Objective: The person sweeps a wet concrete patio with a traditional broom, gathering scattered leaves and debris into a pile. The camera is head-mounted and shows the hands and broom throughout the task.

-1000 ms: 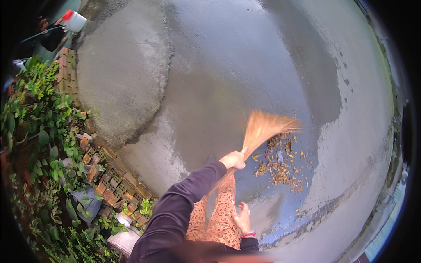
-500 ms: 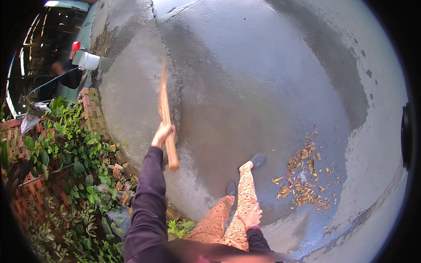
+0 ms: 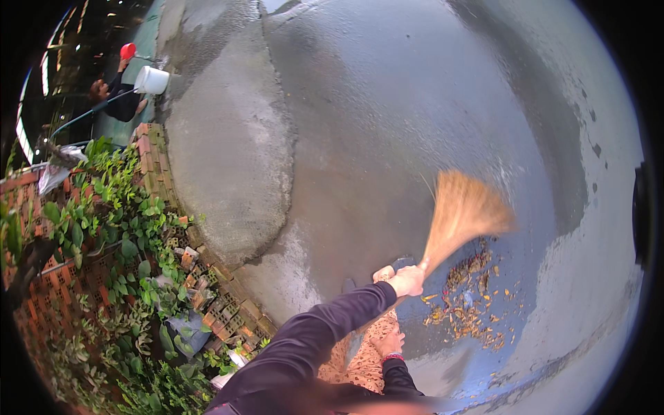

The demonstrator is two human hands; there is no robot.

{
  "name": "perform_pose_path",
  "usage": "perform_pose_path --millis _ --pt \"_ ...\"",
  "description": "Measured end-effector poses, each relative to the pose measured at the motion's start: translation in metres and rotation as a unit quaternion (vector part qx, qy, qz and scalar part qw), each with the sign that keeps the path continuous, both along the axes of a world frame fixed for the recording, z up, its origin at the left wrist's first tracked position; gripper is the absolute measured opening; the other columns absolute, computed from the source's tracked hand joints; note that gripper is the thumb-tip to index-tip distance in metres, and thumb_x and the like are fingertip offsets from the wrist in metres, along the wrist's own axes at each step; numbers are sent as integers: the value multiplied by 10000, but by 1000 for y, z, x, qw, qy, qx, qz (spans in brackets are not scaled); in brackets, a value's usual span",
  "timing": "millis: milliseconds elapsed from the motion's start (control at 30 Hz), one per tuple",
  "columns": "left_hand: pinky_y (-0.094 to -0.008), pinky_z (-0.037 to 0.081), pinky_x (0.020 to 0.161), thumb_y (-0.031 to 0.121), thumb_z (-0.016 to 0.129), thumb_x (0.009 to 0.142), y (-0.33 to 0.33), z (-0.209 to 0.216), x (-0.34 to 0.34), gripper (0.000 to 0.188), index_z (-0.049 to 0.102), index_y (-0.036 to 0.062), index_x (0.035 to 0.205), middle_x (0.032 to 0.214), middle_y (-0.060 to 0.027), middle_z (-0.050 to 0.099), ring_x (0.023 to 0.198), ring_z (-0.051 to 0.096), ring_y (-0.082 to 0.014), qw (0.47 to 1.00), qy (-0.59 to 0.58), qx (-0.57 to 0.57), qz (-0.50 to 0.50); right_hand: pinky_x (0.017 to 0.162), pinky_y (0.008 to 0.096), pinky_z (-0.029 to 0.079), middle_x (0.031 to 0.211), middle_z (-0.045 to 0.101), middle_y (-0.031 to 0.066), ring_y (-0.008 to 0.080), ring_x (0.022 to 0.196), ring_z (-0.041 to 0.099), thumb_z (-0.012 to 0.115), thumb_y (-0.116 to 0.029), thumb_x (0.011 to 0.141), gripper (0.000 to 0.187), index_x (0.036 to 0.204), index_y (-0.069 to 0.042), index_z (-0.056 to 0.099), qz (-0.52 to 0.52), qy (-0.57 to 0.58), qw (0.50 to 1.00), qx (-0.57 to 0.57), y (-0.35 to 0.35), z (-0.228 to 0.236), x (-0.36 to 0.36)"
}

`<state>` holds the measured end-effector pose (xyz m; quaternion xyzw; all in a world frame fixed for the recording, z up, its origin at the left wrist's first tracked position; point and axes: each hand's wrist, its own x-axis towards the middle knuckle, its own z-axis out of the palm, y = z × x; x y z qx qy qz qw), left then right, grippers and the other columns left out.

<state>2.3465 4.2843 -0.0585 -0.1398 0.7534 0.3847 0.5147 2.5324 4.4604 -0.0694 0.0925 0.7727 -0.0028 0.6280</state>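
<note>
My left hand is wrapped round the handle of a straw broom, with the dark sleeve of that arm crossing in front of my legs. The broom's fanned tan bristles point up and to the right, a little blurred, above a pile of dry leaves on the wet concrete. Whether the tips touch the ground I cannot tell. My right hand rests on my leg in patterned orange trousers, holding nothing, its fingers lying over the cloth. A red band circles that wrist.
Along the left runs a low brick edging with leafy plants and broken bricks behind it. At the upper left another person holds a red dipper by a white bucket. Wet concrete spreads ahead.
My left hand has swung the broom from the left across to the right, its bristles now fanned out by the leaf pile. My right hand stays on my leg.
</note>
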Motion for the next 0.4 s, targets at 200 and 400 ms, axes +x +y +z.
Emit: perform_pose_path --millis 200,400 --pt "-432 463 952 141 628 727 -99 66 16 975 64 231 1518 1174 -287 592 1101 589 -401 992 15 25 125 1010 457 407 1320 421 320 440 1242 435 808 -358 674 971 1441 -71 287 -140 -4 974 -176 50 -40 -8" --pt "-395 505 904 132 686 696 -272 110 56 1029 95 257 1529 1167 -253 621 1005 660 -303 927 50 -223 299 748 414 542 1083 664 186 293 772 672 685 -198 814 656 1374 -38 383 -488 22 859 -155 81 -50 -65"
